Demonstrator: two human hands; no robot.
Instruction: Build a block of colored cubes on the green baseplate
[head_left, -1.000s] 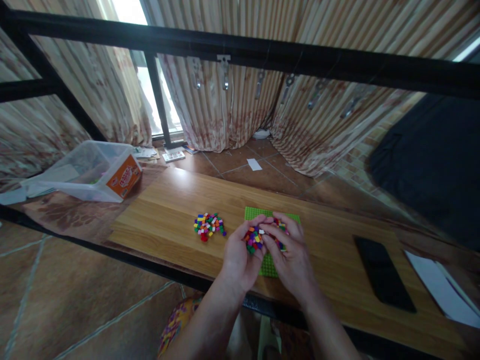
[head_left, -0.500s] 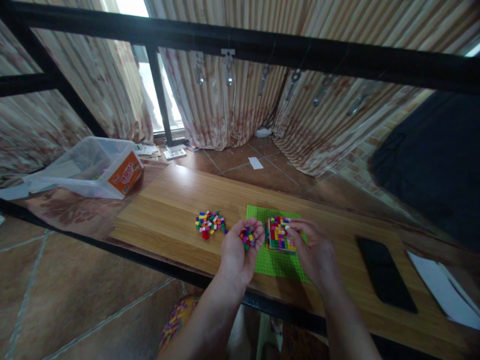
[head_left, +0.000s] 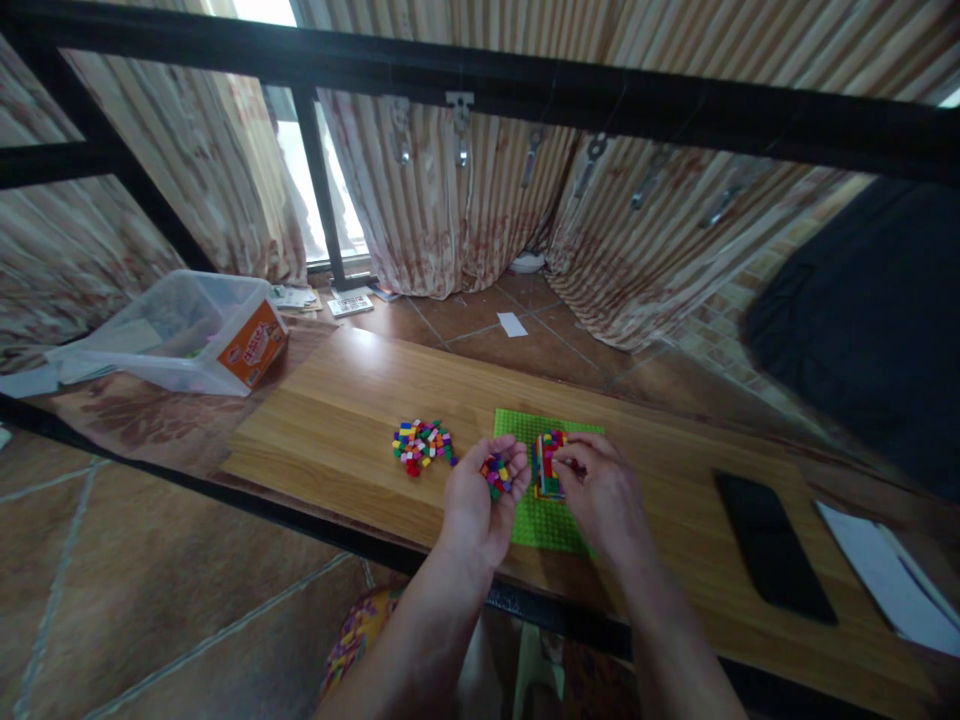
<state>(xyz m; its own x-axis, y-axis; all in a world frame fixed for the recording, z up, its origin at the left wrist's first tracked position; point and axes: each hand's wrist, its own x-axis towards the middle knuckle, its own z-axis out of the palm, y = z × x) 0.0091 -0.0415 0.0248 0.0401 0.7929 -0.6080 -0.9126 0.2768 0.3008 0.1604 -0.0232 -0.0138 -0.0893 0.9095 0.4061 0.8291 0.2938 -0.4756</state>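
My left hand (head_left: 472, 500) is cupped palm up around a handful of small coloured building bricks (head_left: 496, 474). Just to its right, a block built of many-coloured bricks (head_left: 550, 482) stands on a green studded baseplate (head_left: 544, 528). The fingers of my right hand (head_left: 604, 495) are pinched together over the top of this block and cover its right part. What they grip, if anything, is hidden. A loose pile of similar bricks (head_left: 422, 444) lies on the wooden board, left of my left hand.
A clear plastic box (head_left: 187, 340) with an orange label stands at the far left. A black phone (head_left: 772, 545) and white paper (head_left: 885, 575) lie to the right on the wooden board (head_left: 330, 420). A dark metal rail (head_left: 525, 85) with hanging clips crosses above.
My right hand has moved left across the built block, its fingertips now nearer the block's left side and hiding more of it. My left hand stays cupped in nearly the same place.
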